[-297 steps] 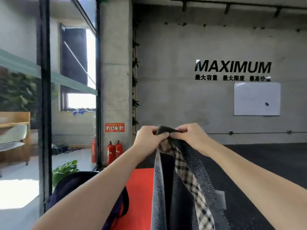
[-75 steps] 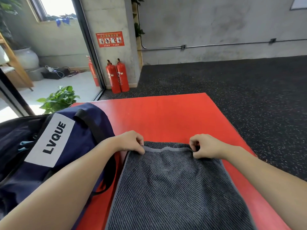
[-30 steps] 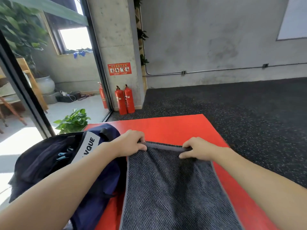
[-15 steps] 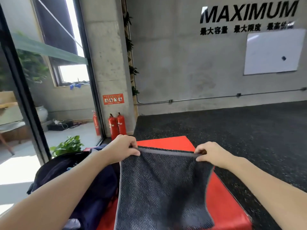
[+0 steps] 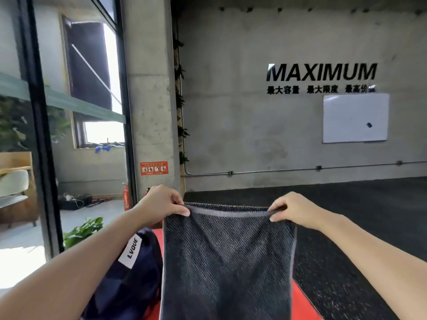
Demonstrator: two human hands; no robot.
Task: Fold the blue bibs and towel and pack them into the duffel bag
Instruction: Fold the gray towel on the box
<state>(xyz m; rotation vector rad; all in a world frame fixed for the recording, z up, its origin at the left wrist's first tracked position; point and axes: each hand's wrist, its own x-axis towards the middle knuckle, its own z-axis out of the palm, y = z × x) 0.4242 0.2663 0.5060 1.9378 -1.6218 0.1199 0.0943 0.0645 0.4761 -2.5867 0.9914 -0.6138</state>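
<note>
A dark blue-grey ribbed towel (image 5: 227,257) hangs in the air in front of me, stretched flat by its top edge. My left hand (image 5: 161,204) pinches the top left corner. My right hand (image 5: 293,210) pinches the top right corner. The navy duffel bag (image 5: 129,280) with a white LVQUE label sits low on the left, on the red mat (image 5: 302,301), just left of the hanging towel. The towel hides most of the mat. No bibs show in this view.
A glass partition with a black frame (image 5: 39,135) stands to the left, a concrete pillar (image 5: 147,100) beyond it. A red fire extinguisher (image 5: 126,197) and a potted plant (image 5: 83,229) sit near the pillar. Dark speckled floor (image 5: 358,227) spreads to the right.
The towel went from lying flat on the red mat to hanging in the air, lifted by both hands. My view has tilted up toward the wall.
</note>
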